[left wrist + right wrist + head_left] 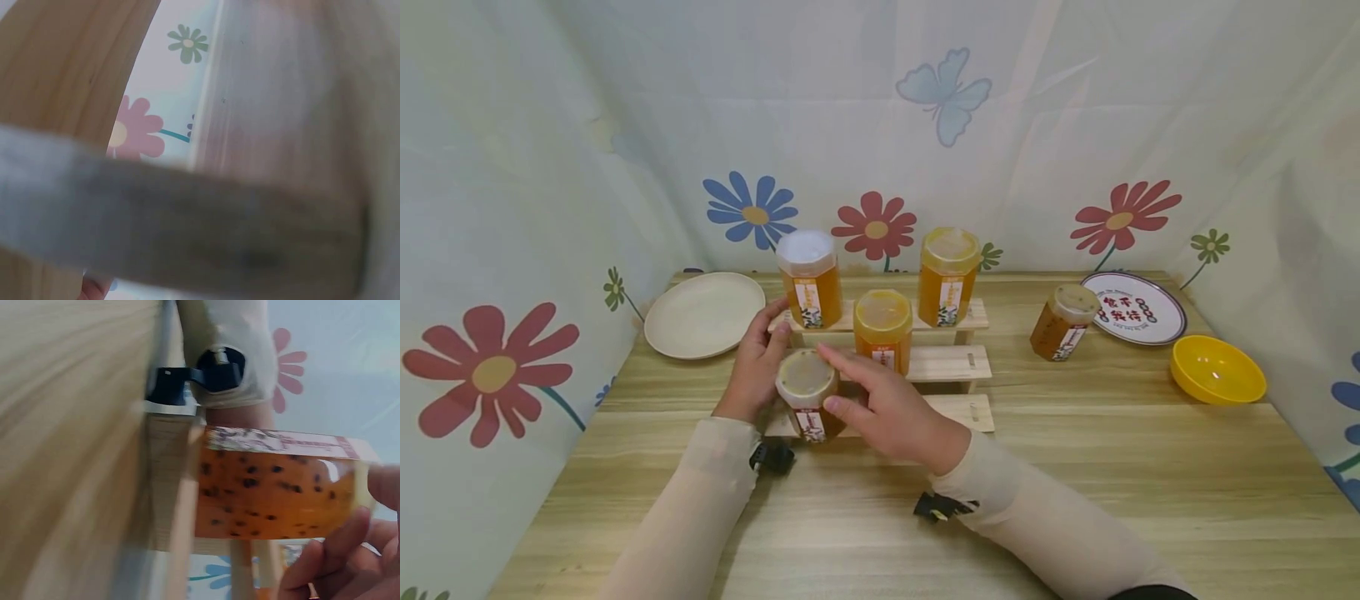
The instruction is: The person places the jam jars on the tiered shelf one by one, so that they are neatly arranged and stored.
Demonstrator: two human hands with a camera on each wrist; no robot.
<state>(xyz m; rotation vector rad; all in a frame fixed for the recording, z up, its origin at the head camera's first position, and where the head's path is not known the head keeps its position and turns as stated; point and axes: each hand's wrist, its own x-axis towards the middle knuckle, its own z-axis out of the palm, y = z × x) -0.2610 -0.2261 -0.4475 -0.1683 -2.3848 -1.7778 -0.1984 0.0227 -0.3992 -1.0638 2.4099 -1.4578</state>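
Observation:
A three-step wooden stand (951,364) holds several lidded jars with amber contents. My right hand (895,408) pinches the lid of the front jar (811,421), at the left of the lowest step. In the right wrist view, that jar (269,490) has dark specks inside, and its base meets the step. My left hand (752,367) grips the stand's left end near the top step; the front jar partly hides it. A white-lidded jar (812,296) and a yellow-lidded jar (950,287) occupy the top step, with another jar (883,329) on the middle step.
To the right, a darker jar (1060,325) stands on the table beside a printed plate (1138,308) and a yellow bowl (1216,372). A cream plate (703,317) lies at the back left. A flowered curtain (850,125) surrounds the table (1090,475).

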